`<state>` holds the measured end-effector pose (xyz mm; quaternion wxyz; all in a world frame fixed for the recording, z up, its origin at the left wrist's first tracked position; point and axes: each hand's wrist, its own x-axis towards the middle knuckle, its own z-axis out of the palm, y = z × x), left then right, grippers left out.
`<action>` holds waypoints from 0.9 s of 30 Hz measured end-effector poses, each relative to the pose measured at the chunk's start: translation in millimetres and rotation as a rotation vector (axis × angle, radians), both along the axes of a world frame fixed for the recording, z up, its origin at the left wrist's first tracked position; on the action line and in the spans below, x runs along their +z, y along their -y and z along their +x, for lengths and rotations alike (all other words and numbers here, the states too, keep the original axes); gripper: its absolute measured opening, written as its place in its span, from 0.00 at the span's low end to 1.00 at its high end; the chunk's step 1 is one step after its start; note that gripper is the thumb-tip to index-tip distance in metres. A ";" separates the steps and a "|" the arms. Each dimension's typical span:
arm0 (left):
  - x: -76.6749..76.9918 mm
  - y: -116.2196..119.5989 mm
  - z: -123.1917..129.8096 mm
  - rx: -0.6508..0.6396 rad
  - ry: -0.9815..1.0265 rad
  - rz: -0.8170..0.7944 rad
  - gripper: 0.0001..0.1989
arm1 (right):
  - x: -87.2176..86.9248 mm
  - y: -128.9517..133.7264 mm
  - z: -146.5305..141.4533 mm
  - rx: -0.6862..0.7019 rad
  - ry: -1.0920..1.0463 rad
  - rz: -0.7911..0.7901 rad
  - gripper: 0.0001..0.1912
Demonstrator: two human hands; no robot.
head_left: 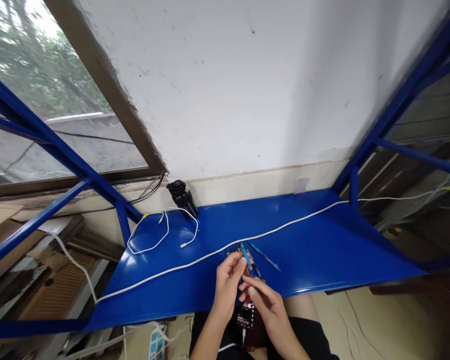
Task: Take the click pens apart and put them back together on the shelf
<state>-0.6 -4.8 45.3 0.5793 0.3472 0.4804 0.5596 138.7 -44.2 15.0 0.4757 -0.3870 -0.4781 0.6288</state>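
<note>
My left hand (228,282) is closed, pinching a blue pen (246,255) between thumb and fingertips over the front edge of the blue table. Just below and to its right, my right hand (266,301) has its fingers curled inward near the pen's lower end. What lies between those right fingertips is too small to make out. Behind the hands several dark pens (237,248) lie close together, partly hidden by my fingers. Another blue pen (264,256) rests at a slant on the tabletop, to the right of them.
A long white cable (285,227) crosses the blue table (330,250). At the back left stands a black bottle (183,197) beside a looped white charging cable (167,230). A small device with a lit screen (245,316) sits below my hands. Blue frame bars flank both sides.
</note>
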 end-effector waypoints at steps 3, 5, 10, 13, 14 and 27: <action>-7.3 -28.9 -16.9 0.112 -0.262 0.127 0.20 | -4.7 14.0 7.9 0.117 0.159 0.130 0.23; -14.9 -58.3 -35.4 0.126 -0.534 0.171 0.22 | -15.4 24.2 14.0 0.187 0.265 0.215 0.22; -35.9 -124.4 -76.8 0.145 -0.783 0.162 0.13 | -65.1 42.0 30.4 0.401 0.542 0.245 0.25; -46.0 -143.6 -87.1 0.152 -0.919 0.164 0.07 | -95.3 49.3 41.4 0.438 0.668 0.210 0.21; -48.6 -147.4 -88.7 0.151 -0.958 0.164 0.06 | -103.8 52.0 45.0 0.411 0.695 0.196 0.19; -28.8 -86.1 -74.4 0.168 -1.183 0.186 0.09 | -149.7 54.8 58.3 0.311 0.731 0.153 0.20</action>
